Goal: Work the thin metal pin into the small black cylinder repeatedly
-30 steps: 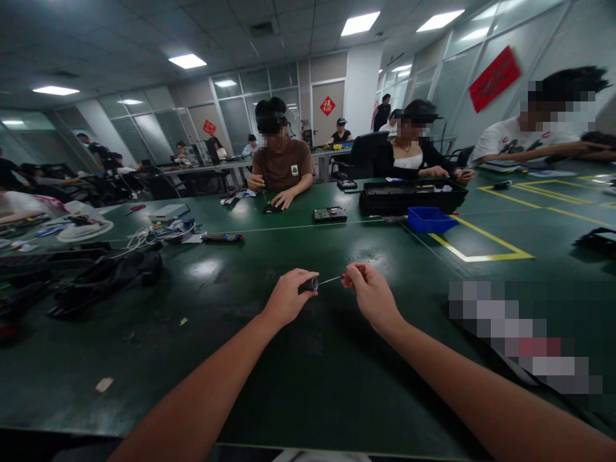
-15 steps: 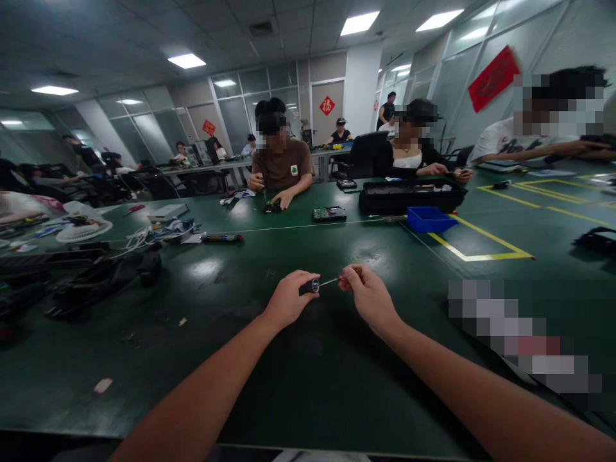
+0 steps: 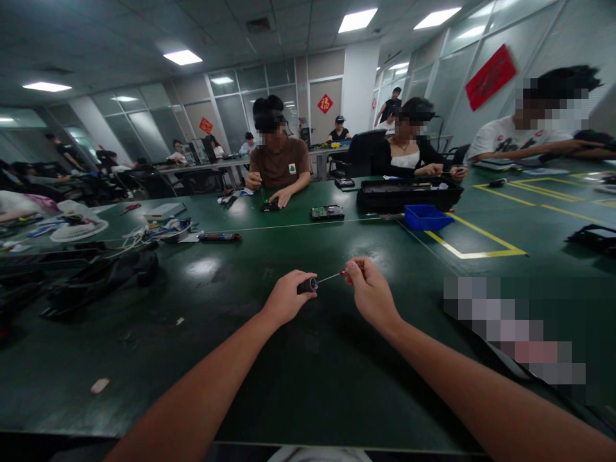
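Note:
Above the green table, my left hand is closed round a small black cylindrical part with a pale ring at its end facing right. My right hand pinches the red handle of a screwdriver, most of which the fingers hide. Its thin metal shaft points left, and the tip meets the ringed end of the black part. How deep the tip sits there is too small to tell.
Ahead lie a circuit board device, a blue tray and a long black case. Black housings and cables lie at left. A pixelated flat object is at right. Across the table a person works.
My right hand has risen slightly and shifted a little right, so more of the screwdriver's shaft shows. The black part has turned slightly in my left hand. The view has shifted slightly.

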Tool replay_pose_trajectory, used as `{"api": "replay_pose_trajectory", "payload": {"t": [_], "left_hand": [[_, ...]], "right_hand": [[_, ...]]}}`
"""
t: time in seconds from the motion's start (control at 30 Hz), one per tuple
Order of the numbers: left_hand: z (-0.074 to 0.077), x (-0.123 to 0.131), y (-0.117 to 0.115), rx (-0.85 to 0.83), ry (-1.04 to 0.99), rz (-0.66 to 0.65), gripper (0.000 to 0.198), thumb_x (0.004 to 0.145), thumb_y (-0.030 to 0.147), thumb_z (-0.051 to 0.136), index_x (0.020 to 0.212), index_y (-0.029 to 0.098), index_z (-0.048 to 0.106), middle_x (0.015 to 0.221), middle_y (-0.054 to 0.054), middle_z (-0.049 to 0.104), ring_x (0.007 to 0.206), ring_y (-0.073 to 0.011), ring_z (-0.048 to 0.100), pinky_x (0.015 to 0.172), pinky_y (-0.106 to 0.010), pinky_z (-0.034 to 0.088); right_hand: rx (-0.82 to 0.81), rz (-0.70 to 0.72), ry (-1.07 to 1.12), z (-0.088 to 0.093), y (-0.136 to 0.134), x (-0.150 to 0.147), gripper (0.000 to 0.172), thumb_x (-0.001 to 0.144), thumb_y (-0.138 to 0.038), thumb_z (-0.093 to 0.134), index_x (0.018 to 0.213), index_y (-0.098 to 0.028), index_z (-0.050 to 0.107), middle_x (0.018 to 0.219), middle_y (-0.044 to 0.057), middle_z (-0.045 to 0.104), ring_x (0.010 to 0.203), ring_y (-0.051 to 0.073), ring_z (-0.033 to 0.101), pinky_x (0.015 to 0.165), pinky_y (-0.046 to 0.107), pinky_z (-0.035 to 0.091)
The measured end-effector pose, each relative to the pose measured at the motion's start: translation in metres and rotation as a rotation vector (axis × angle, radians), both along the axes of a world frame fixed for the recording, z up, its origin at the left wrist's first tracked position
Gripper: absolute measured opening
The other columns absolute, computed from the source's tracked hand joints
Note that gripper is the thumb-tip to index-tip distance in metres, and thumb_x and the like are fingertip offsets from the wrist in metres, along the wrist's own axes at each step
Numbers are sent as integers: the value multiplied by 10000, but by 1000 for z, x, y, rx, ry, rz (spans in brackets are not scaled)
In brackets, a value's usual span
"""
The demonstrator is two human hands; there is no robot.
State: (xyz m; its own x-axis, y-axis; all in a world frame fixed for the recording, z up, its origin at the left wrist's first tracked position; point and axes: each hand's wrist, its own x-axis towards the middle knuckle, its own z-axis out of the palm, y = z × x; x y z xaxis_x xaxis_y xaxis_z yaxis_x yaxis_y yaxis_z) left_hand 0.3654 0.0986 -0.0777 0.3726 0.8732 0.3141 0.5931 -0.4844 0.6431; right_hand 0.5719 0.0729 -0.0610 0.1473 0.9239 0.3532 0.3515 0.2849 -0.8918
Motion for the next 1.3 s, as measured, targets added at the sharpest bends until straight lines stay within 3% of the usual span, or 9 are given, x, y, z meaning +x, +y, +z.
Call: {"api": "replay_pose_trajectory", "payload": {"t": [0.43,0.6,0.7,0.77,0.9,1.0,1.13,1.3], "left_hand": [[1,-5,4,-39,-22,15,428,802,231,734,1222,260,657,1156,-43,673,1059,-221,611,956,-375,456],[4,-8,10,-166,-291,108,382,853,282,655,1228,224,613,1143,-66,671,1009,-203,631,917,-351,480],[8,-8,11,-318,-550,116,304,913,369,532,1166,208,579,1037,-69,661,842,-164,632,727,-286,506],[15,-8,11,-395,-613,106,291,908,444,520,1048,195,579,904,-47,634,702,-136,589,604,-247,467],[30,-9,11,-360,-375,105,346,864,527,570,911,185,594,733,-11,590,601,-135,547,556,-250,434],[35,-6,15,-176,-35,95,246,872,427,579,925,202,663,820,-44,672,729,-188,624,681,-301,481],[23,5,22,-38,290,4,212,880,322,559,978,220,717,1010,-83,713,927,-248,651,826,-354,481],[7,16,27,-16,501,-1,233,849,377,617,983,207,706,919,-93,702,832,-244,650,727,-314,484]], "right_hand": [[-9,-83,-109,5,1,2,255,961,-430,402,902,-235,556,820,50,657,706,207,578,636,325,387],[-9,-84,-80,6,0,2,259,958,-444,411,910,-235,555,816,47,659,692,203,573,636,325,390],[-22,-67,-63,6,-1,2,271,963,-455,404,922,-237,561,798,41,650,689,203,572,627,323,394],[-13,-62,-50,6,-1,3,266,967,-451,406,933,-238,562,809,42,649,719,207,581,645,323,403],[-3,-59,-37,6,-2,4,263,971,-446,404,947,-237,563,837,43,651,743,204,583,660,322,412],[0,-52,-28,5,-2,4,271,972,-449,402,949,-236,568,834,44,646,750,208,585,665,326,417],[14,-57,-22,4,0,3,269,973,-444,401,947,-234,566,816,40,636,753,208,588,686,334,424],[3,-51,-18,6,-1,3,265,974,-438,401,946,-232,566,814,39,635,740,201,582,687,330,424]]}}
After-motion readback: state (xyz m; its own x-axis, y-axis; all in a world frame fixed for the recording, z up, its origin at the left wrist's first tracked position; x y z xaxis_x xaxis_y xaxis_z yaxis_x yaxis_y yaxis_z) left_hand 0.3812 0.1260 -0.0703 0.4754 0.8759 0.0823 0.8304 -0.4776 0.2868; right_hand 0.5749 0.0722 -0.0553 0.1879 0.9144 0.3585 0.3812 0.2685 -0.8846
